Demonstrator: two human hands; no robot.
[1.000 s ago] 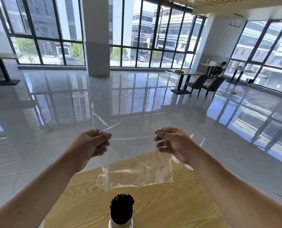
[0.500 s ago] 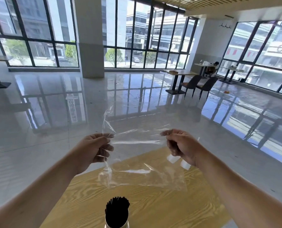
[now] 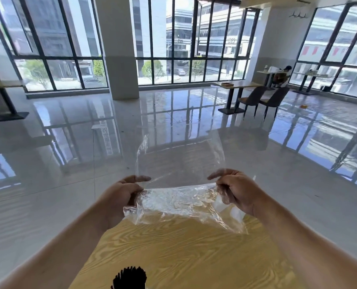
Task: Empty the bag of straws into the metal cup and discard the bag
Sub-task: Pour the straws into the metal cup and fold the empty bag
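Note:
An empty clear plastic bag (image 3: 179, 201) is stretched between my two hands above the far edge of the wooden table (image 3: 184, 251). My left hand (image 3: 123, 195) pinches its left side and my right hand (image 3: 234, 188) pinches its right side. One flap of the bag stands up above my fingers; the crumpled rest hangs below them. A bundle of black straws (image 3: 129, 278) pokes up at the bottom edge of the view. The metal cup that holds them is cut off by the frame.
Beyond the table lies a glossy grey floor (image 3: 90, 163). A second table (image 3: 234, 86) with two dark chairs (image 3: 263, 101) stands far off at the right, and a white pillar (image 3: 117, 49) at the back.
My hands have moved slightly farther apart and forward, folding the bag so one flap stands up. The view tilted up, so the straws sit lower and the cup has left the frame.

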